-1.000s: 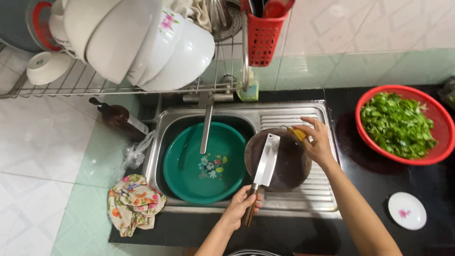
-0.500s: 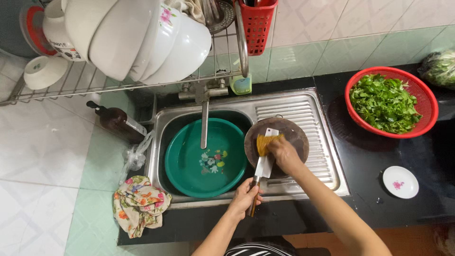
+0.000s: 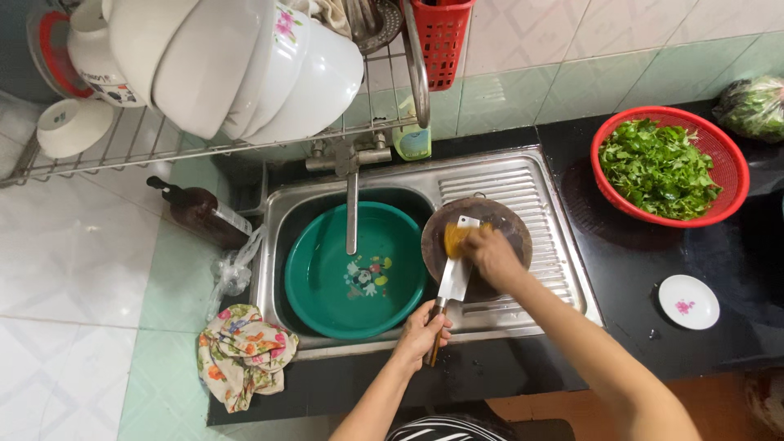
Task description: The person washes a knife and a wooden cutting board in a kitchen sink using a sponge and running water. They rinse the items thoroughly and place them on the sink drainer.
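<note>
I see the cleaver [image 3: 454, 273] lying across the near-left part of the round cutting board [image 3: 505, 233], which rests on the ribbed drainboard of the steel sink [image 3: 563, 245]. The cleaver's long axis runs nearly straight away from me with a slight tilt: handle toward me, blade tip toward the tiled wall and a little to the right. My left hand [image 3: 420, 333] has its fingers curled shut around the handle at the sink's front edge. My right hand [image 3: 490, 253] presses a yellow sponge [image 3: 454, 238] flat against the upper part of the blade, fingers closed over the sponge. Left of the board, a green basin [image 3: 327, 286] sits in the sink bowl under the tap [image 3: 351, 214]. On the black worktop [image 3: 735, 253], a red colander of greens [image 3: 663, 167] stands well right of the sink, and 1 small white saucer [image 3: 688, 301] lies nearer me. A floral cloth [image 3: 241, 353] lies at the sink's left corner.
</note>
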